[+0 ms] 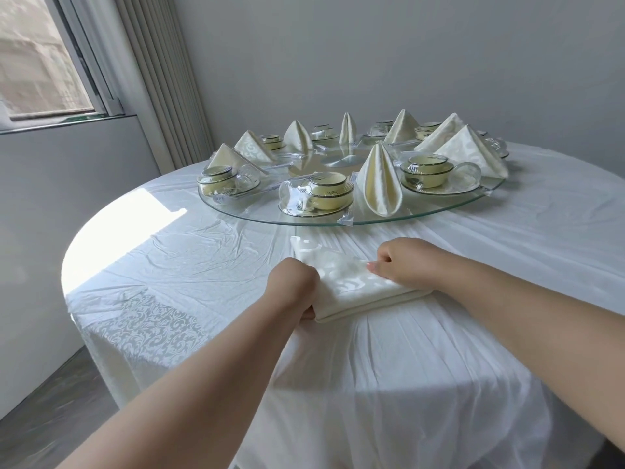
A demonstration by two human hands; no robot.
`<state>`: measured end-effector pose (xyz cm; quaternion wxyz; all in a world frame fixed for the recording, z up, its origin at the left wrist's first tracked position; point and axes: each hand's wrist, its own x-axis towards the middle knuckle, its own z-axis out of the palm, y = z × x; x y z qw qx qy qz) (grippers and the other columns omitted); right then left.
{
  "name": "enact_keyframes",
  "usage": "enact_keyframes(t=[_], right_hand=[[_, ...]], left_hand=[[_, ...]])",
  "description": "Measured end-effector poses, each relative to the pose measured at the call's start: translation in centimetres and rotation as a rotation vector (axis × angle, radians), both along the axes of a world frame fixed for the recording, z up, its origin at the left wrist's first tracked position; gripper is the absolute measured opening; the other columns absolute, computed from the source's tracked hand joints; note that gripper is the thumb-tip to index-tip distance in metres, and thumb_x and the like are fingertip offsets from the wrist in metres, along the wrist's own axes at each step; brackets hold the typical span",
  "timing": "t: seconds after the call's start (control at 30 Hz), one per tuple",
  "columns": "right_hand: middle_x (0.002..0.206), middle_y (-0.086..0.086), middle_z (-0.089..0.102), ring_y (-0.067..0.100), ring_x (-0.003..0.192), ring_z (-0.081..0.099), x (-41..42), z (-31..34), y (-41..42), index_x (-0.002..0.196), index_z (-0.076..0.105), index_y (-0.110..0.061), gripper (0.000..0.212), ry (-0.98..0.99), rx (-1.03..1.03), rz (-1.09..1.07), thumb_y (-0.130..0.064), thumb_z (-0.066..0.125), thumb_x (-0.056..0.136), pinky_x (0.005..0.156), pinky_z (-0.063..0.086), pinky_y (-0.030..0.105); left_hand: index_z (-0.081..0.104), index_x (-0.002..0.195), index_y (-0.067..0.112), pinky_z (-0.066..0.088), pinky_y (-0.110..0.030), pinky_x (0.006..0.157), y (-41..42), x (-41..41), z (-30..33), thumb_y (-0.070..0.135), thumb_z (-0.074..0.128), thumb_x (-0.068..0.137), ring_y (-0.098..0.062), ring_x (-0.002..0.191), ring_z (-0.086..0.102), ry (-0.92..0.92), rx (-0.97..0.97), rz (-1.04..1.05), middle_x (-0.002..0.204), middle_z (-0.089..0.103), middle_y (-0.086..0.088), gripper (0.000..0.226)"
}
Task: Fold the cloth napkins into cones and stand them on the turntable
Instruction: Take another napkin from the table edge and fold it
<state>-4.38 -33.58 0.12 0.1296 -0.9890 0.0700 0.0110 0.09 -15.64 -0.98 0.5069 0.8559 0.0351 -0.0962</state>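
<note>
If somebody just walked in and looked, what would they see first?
Probably the pointy cream napkin cones standing around the glass turntable among plastic-wrapped cup sets. Nearer, on the white tablecloth, both hands work a flat folded napkin: the left hand grips its near left corner, and the right hand rests on its right side.

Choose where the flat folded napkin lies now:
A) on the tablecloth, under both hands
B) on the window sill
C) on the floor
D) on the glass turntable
A: the napkin lies on the tablecloth, short of the turntable, with the left hand and the right hand on it.
</note>
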Motion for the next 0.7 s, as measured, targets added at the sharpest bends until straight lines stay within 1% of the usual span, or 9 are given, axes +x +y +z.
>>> enact_keyframes(t=[0.1, 0.23, 0.3, 0.4, 0.47, 0.5, 0.53, 0.6, 0.7], right_hand=[[0.064, -0.004, 0.043, 0.013, 0.058, 0.039, 0.0, -1.0, -0.3, 0.067, 0.043, -0.019, 0.040, -0.012, 0.123, -0.029, -0.046, 0.046, 0.096, 0.053, 0.027, 0.028], [0.064, -0.005, 0.045, 0.011, 0.059, 0.041, -0.3, -1.4, -0.6, 0.067, 0.043, -0.020, 0.038, -0.054, 0.178, -0.068, -0.046, 0.050, 0.094, 0.052, 0.028, 0.027], [0.067, -0.006, 0.046, 0.012, 0.060, 0.041, -0.3, -1.6, -0.5, 0.070, 0.041, -0.021, 0.036, -0.055, 0.136, -0.063, -0.046, 0.049, 0.095, 0.053, 0.028, 0.028], [0.067, -0.006, 0.045, 0.012, 0.061, 0.041, -0.1, -1.9, -0.4, 0.070, 0.039, -0.022, 0.036, -0.040, 0.076, -0.040, -0.046, 0.046, 0.096, 0.055, 0.029, 0.029], [0.067, -0.006, 0.046, 0.013, 0.061, 0.042, 0.2, -2.0, -0.4, 0.068, 0.038, -0.022, 0.037, -0.030, 0.057, -0.031, -0.046, 0.045, 0.096, 0.056, 0.030, 0.030], [0.067, -0.006, 0.045, 0.013, 0.061, 0.042, 0.3, -2.0, -0.4, 0.068, 0.038, -0.022, 0.038, -0.026, 0.048, -0.032, -0.047, 0.045, 0.096, 0.056, 0.030, 0.030], [0.066, -0.006, 0.045, 0.013, 0.061, 0.042, 0.3, -2.0, -0.4, 0.067, 0.037, -0.022, 0.039, -0.027, 0.041, -0.036, -0.047, 0.045, 0.096, 0.056, 0.029, 0.031], [0.065, -0.006, 0.044, 0.012, 0.060, 0.041, 0.4, -2.1, -0.4, 0.065, 0.037, -0.022, 0.040, -0.038, 0.029, -0.040, -0.046, 0.045, 0.096, 0.055, 0.029, 0.030], [0.068, -0.005, 0.046, 0.013, 0.064, 0.044, 0.1, -1.7, -0.2, 0.068, 0.039, -0.022, 0.038, 0.000, 0.004, -0.049, -0.045, 0.042, 0.097, 0.055, 0.030, 0.029]], left_hand=[[0.036, 0.062, 0.013, 0.045, -0.017, 0.036, 0.1, 0.3, -0.3, 0.010, 0.044, 0.096, -0.015, 0.050, 0.048, -0.079, 0.105, -0.078, 0.064, 0.046, -0.003, 0.034], [0.041, 0.065, 0.007, 0.029, -0.016, 0.026, 0.3, -0.2, -0.1, 0.007, 0.047, 0.092, -0.020, 0.049, 0.047, -0.151, 0.198, -0.066, 0.050, 0.048, -0.005, 0.027], [0.046, 0.090, 0.003, 0.038, -0.025, 0.043, 0.3, -0.7, -0.1, 0.014, 0.048, 0.091, -0.029, 0.069, 0.058, -0.274, 0.285, -0.033, 0.071, 0.056, -0.007, 0.011], [0.043, 0.117, 0.017, 0.041, -0.035, 0.072, 0.6, -1.2, -0.5, 0.029, 0.044, 0.095, -0.027, 0.103, 0.053, -0.607, 0.563, -0.054, 0.107, 0.054, -0.002, 0.026], [0.051, 0.124, 0.022, 0.038, -0.036, 0.093, 0.5, -0.8, -0.5, 0.032, 0.041, 0.097, -0.022, 0.118, 0.045, -0.832, 0.636, -0.227, 0.123, 0.052, 0.002, 0.030], [0.050, 0.130, 0.023, 0.031, -0.036, 0.104, 0.5, -0.3, -0.6, 0.034, 0.040, 0.098, -0.020, 0.128, 0.039, -0.863, 0.660, -0.355, 0.132, 0.049, 0.002, 0.036], [0.043, 0.139, 0.023, 0.019, -0.039, 0.114, 0.4, 0.3, -0.8, 0.039, 0.038, 0.098, -0.018, 0.138, 0.029, -0.817, 0.702, -0.483, 0.144, 0.042, 0.003, 0.043], [0.023, 0.150, 0.023, -0.002, -0.045, 0.118, 0.4, 1.2, -1.3, 0.054, 0.031, 0.097, -0.013, 0.147, 0.004, -0.611, 0.787, -0.654, 0.159, 0.017, 0.003, 0.063], [0.003, 0.154, 0.023, -0.009, -0.047, 0.118, 0.5, 1.6, -2.2, 0.072, 0.022, 0.088, -0.010, 0.147, -0.012, -0.435, 0.857, -0.725, 0.161, -0.004, 0.003, 0.084]])
